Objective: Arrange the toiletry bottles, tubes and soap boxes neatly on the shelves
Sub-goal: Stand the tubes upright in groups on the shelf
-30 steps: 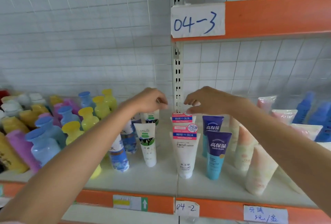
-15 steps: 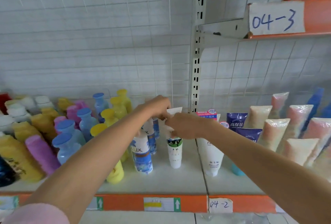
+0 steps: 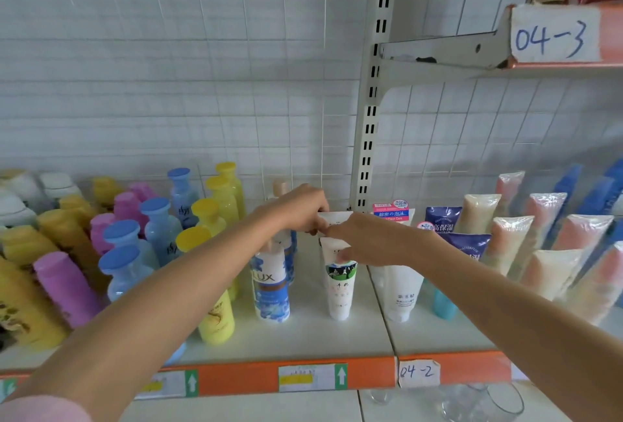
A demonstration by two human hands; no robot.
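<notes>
Two white tubes with a green cow label stand one behind the other at the middle of the white shelf (image 3: pixel 337 337). My left hand (image 3: pixel 298 211) pinches the flat top of the rear white tube (image 3: pixel 337 217). My right hand (image 3: pixel 365 241) closes over the top of the front white tube (image 3: pixel 340 286), thumb pressed on its face. Both hands touch each other there. Left of them stands a blue-and-white LUX bottle (image 3: pixel 269 286). To the right is a large white facial tube (image 3: pixel 399 293) with a pink-labelled tube (image 3: pixel 392 212) behind it.
Yellow, blue and pink bottles (image 3: pixel 151 226) crowd the shelf's left part. Dark blue tubes (image 3: pixel 468 246) and peach-pink tubes (image 3: pixel 509 239) fill the right. A slotted upright post (image 3: pixel 371 118) rises behind. An upper shelf labelled 04-3 (image 3: pixel 556 37) juts out top right. Glasses (image 3: pixel 472 404) stand below.
Both hands have moved left, from the pink-labelled and dark blue tubes to the white cow-label tubes, and have closed on them. The view has swung left as well.
</notes>
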